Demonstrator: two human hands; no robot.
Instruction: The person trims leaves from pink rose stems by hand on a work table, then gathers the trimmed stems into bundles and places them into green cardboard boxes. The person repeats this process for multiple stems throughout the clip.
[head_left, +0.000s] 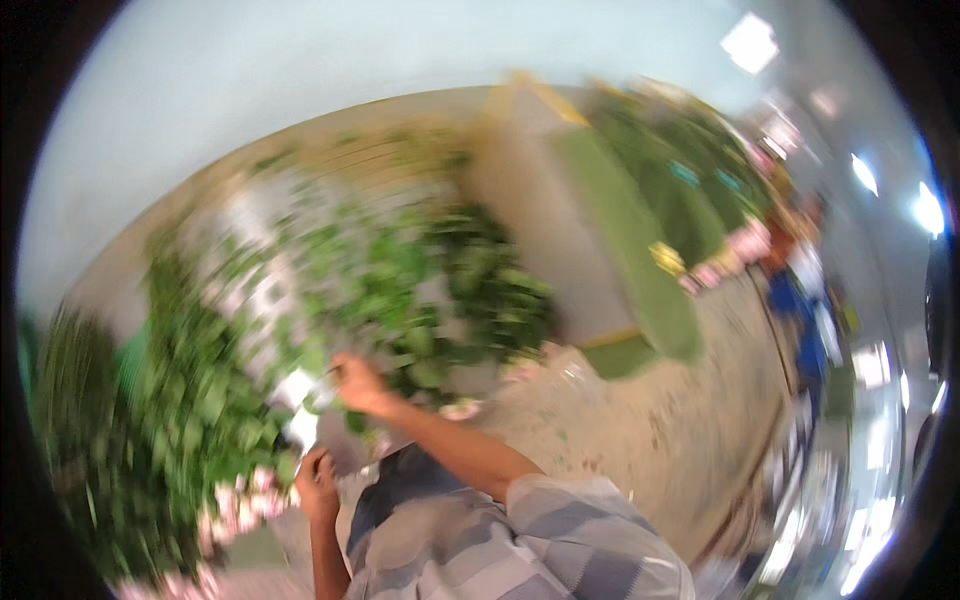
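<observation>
My right hand reaches out over cut leafy stems, its fingers curled beside a bright white piece. Closer to my body, my left hand is raised with bent fingers just below that white piece. Blur hides whether either hand grips it or a stem. To the left lies a thick bunch of green leafy stems, with pale pink flower heads at its near end, left of my left hand. A few more pale blooms show beyond my right forearm.
A green-covered panel with a grey face stands right of the stems. Behind it are wrapped bunches with pink blooms. Clear plastic lies by the stained floor. A person in blue is at far right.
</observation>
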